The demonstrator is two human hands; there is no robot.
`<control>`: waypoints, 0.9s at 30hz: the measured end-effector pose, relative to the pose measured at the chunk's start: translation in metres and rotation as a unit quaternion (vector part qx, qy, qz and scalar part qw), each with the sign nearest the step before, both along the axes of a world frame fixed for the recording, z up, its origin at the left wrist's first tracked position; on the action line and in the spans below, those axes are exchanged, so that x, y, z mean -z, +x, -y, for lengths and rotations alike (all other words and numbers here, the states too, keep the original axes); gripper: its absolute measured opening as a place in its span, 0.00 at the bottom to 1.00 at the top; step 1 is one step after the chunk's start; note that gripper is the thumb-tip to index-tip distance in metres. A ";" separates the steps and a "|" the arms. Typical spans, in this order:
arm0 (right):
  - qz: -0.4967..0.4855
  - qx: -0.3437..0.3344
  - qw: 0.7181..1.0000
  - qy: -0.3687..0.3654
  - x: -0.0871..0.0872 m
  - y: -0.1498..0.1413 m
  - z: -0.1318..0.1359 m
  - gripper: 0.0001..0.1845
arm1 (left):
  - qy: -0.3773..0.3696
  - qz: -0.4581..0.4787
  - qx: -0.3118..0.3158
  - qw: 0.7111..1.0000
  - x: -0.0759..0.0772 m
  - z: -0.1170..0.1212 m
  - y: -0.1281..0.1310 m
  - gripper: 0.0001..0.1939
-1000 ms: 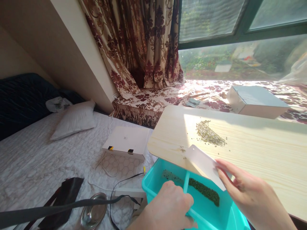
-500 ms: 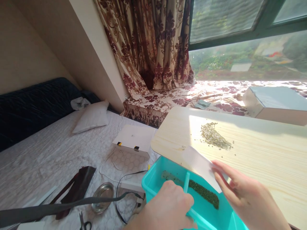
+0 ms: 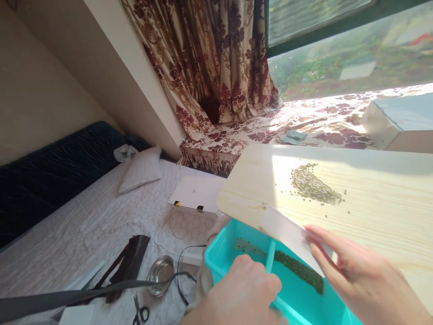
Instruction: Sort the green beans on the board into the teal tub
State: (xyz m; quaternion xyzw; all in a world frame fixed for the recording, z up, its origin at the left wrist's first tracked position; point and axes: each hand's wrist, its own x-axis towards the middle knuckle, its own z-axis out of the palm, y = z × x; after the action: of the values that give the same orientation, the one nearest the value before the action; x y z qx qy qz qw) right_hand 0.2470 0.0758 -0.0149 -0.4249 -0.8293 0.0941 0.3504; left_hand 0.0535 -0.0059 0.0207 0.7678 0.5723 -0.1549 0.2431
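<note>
My right hand [image 3: 365, 275] pinches a thin white card [image 3: 292, 237] between thumb and fingers. The card leans over the table edge, its far end near a few stray seeds on the wood. My left hand [image 3: 243, 289] is closed over the near side of a teal divided box [image 3: 221, 250], by its divider; its fingertips are partly hidden. Dark green seeds [image 3: 299, 271] lie in the box's right compartment, and a thin scatter of paler ones [image 3: 248, 247] in the left. A loose pile of greenish-brown seeds [image 3: 314, 185] rests on the pale wooden table [image 3: 379, 198].
On the bed to the left are a metal bowl [image 3: 160, 275], scissors [image 3: 140, 311], a dark pouch [image 3: 133, 257], a white box [image 3: 196, 192] and a pillow [image 3: 142, 169]. A grey strap [image 3: 88, 291] crosses the lower left. A large box [image 3: 402, 122] stands on the window seat.
The view has shifted, so the table and bed things sit elsewhere in the picture. Both hands keep their holds, the card staying at the table edge. A few seeds now show at that edge.
</note>
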 end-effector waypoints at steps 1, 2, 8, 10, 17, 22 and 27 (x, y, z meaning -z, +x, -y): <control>-0.001 -0.008 1.000 -0.006 0.000 -0.002 0.002 0.19 | -0.004 0.003 0.007 1.000 -0.001 -0.001 0.000 0.20; 0.000 -0.018 1.000 -0.015 0.000 -0.002 0.002 0.19 | -0.008 0.003 0.010 1.000 -0.002 -0.002 0.001 0.20; 0.038 0.055 0.996 -0.062 0.002 0.029 -0.011 0.20 | -0.010 0.016 0.010 1.000 0.004 -0.005 -0.002 0.20; 0.048 0.088 0.993 -0.069 0.002 0.038 -0.016 0.22 | -0.009 0.026 0.012 1.000 0.008 -0.004 -0.004 0.20; 0.043 0.137 0.983 -0.110 -0.011 0.020 -0.013 0.21 | -0.051 -0.002 0.011 0.999 0.006 -0.005 -0.022 0.19; 0.054 0.133 0.985 -0.090 -0.019 0.002 -0.016 0.19 | -0.063 0.004 -0.036 0.997 0.007 -0.002 -0.036 0.18; 0.068 0.126 0.987 -0.078 -0.021 -0.012 -0.020 0.18 | -0.066 0.037 -0.073 0.994 0.010 0.001 -0.042 0.18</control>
State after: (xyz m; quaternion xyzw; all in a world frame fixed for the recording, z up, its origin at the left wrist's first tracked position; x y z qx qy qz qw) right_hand 0.2352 0.0962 0.0058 -0.5578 -0.7810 0.0847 0.2679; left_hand 0.0111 -0.0074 0.0107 0.7114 0.6061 -0.1459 0.3245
